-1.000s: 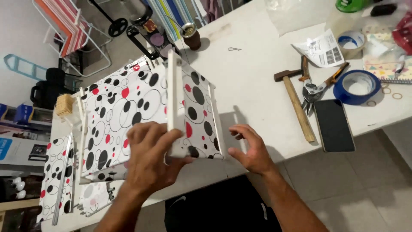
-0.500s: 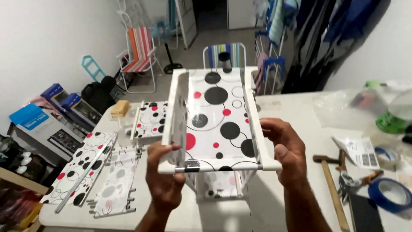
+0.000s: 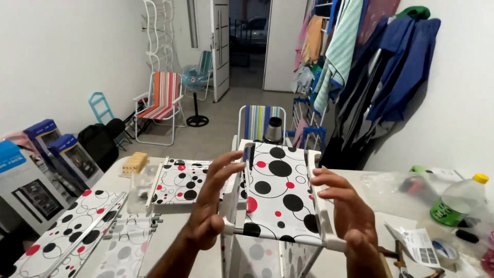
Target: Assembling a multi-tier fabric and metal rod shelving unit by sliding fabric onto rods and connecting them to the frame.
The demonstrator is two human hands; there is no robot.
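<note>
Over the table (image 3: 170,226), my left hand (image 3: 208,208) and right hand (image 3: 346,208) clamp the frame's (image 3: 280,198) side rails; fingers spread.

Left hand (image 3: 208,219) and right hand (image 3: 347,216) bare, forearms unsleeved, no rings

Looking out from head height, facing forward across the white table (image 3: 170,229) toward the far doorway (image 3: 247,41), sitting close above both raised hands.
</note>
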